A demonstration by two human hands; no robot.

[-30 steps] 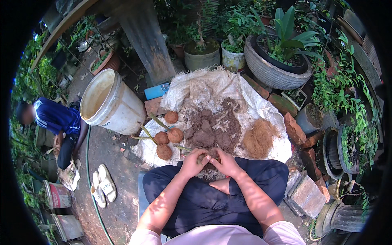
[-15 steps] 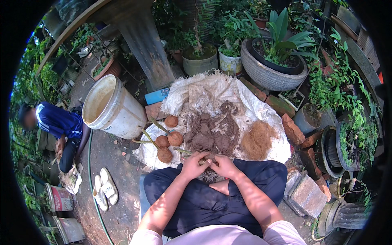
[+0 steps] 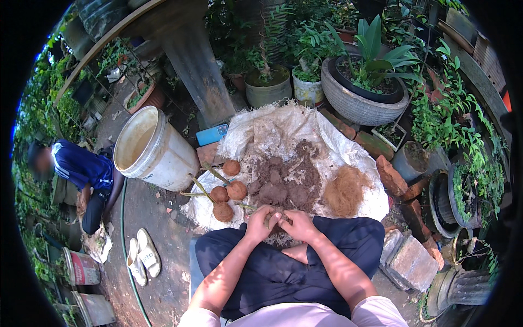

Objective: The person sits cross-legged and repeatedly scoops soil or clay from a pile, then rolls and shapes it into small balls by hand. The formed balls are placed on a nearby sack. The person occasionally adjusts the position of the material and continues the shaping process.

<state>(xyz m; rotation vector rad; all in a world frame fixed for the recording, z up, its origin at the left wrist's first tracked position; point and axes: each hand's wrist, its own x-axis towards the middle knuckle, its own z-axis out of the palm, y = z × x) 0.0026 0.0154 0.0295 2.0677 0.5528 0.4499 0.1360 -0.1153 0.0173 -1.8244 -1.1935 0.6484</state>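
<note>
My left hand and my right hand meet over my lap, their fingers closed around a plant cutting. Its pale green stem sticks out beyond my left fingers, and the part between the hands looks soil-coloured and is mostly covered. Just ahead, a heap of dark moist soil lies on a white woven sack. To the left sit several round brown fibre-wrapped balls, some with green stems. A tuft of tan coconut fibre rests at the right.
A white bucket leans at the left beside a blue phone on a brick. Pale sandals lie near a green hose. Another person crouches far left. Potted plants, bricks and stone blocks border the sack.
The view has shifted slightly. My fingers have moved a little around the cutting, both hands staying together in the same place. The other things lie as before.
</note>
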